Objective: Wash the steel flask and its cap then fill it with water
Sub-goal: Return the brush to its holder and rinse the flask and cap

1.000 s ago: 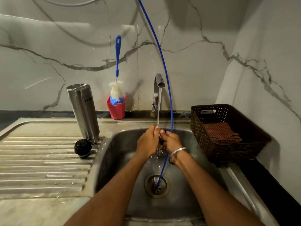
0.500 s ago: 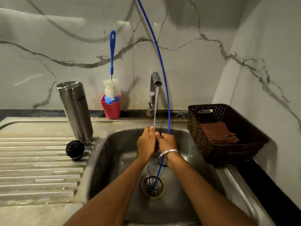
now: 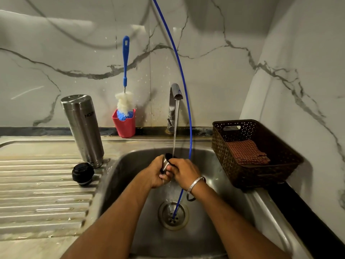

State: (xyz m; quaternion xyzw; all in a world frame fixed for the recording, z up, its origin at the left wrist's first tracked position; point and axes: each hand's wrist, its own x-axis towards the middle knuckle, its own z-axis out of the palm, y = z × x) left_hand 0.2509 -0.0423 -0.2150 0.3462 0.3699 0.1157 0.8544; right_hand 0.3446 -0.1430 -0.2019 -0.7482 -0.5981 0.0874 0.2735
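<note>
Cap [image 3: 166, 161] now visible under stream | both hands grip | flask [image 3: 84, 128] unmoved

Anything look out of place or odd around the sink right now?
Two things stand out. The steel flask stands upside down on the drainboard, its lettering inverted, likely left to drain. A blue tube hangs from above into the sink drain, passing close by both hands under the tap.
</note>
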